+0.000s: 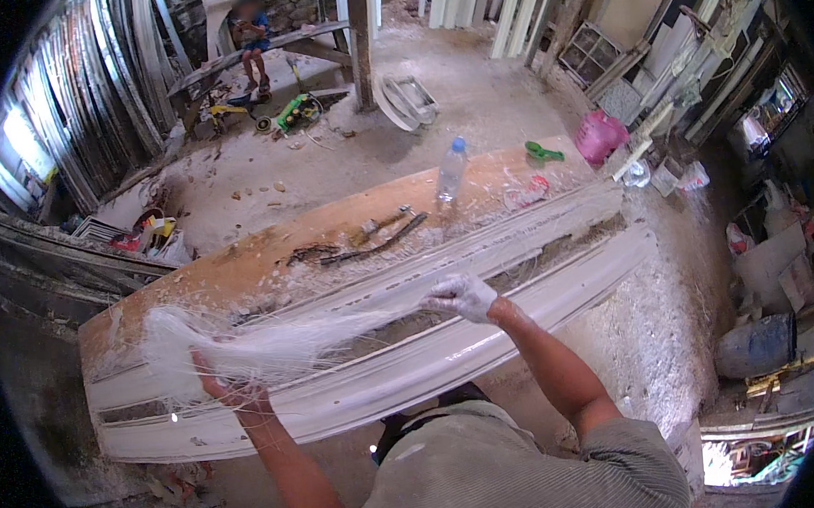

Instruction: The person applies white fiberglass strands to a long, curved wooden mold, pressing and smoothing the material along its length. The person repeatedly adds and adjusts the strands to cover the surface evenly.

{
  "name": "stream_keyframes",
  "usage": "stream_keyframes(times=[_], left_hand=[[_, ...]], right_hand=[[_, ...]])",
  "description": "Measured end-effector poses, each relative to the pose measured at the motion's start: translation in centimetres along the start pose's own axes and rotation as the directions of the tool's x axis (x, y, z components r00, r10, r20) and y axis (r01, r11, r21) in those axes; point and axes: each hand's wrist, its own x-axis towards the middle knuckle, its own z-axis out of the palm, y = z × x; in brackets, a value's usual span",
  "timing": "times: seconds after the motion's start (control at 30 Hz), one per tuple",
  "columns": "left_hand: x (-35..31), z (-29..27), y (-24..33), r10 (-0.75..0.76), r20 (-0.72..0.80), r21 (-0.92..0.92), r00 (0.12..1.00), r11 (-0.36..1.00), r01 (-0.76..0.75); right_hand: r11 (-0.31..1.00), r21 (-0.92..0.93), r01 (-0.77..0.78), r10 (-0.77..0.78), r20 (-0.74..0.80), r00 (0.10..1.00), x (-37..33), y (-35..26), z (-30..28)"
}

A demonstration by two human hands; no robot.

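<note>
A loose bundle of fine white fibres point(272, 350) stretches between my hands, fluffed out wide at the left and drawn thin at the right. My left hand point(227, 384) holds the wide end, its fingers partly hidden by strands. White-coated, my right hand point(465, 297) is closed on the narrow tip. Beneath both hands run two long pale moulding-like strips, a far one point(555, 213) and a near one point(470, 339), with a rough gap between them. The near strip lies closest to my body.
Beyond the strips, a wooden board point(265, 250) bears a clear bottle point(452, 171), dark stick-like tools point(378, 239) and a green clamp-like item point(543, 152). A pink bag point(600, 137) stands at its right end. Further back are a post point(361, 45) and a person point(251, 38) on a bench.
</note>
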Motion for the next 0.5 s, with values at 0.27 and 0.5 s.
stream_keyframes(times=[0.27,0.5], left_hand=[[1.8,3.4,0.1,0.120,-0.092,0.124,0.988,0.986,-0.109],[1.9,3.8,-1.6,0.481,0.239,0.485,0.843,0.693,-0.533]], right_hand=[[0.955,-0.290,-0.060,0.035,-0.093,0.995,-2.0,9.7,-10.7],[0.407,-0.870,-0.278,0.319,-0.150,0.936,-5.2,21.7,-18.7]])
